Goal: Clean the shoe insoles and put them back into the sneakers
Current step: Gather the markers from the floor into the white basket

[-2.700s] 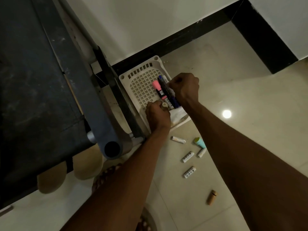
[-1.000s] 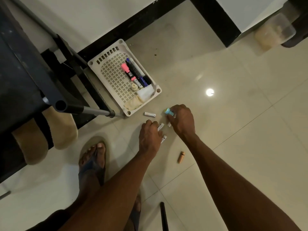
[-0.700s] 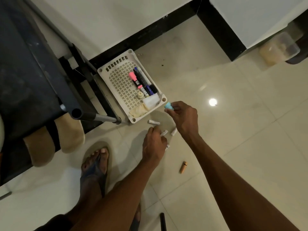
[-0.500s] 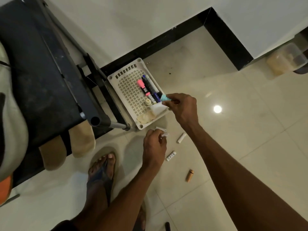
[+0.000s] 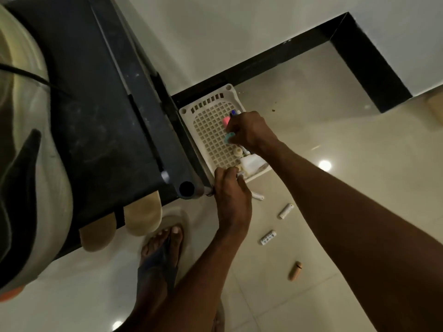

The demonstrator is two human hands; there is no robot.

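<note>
Both hands have come up from the floor [image 5: 359,164] to the white basket [image 5: 206,121] since half a second ago. Largest in view is the dark table [image 5: 100,97], with two tan insoles [image 5: 141,216] sticking out past its near edge, side by side. Beside its leg sits the basket, on the floor. Over the basket, the right hand [image 5: 249,130] pinches a teal cap [image 5: 229,138] (just beside a pink marker [image 5: 226,121]). At the near rim, the left hand [image 5: 230,195] has curled fingers gripping a small white battery [image 5: 240,174]. Three more batteries [image 5: 268,237] and a tan tube [image 5: 294,271] lie loose on the floor.
</note>
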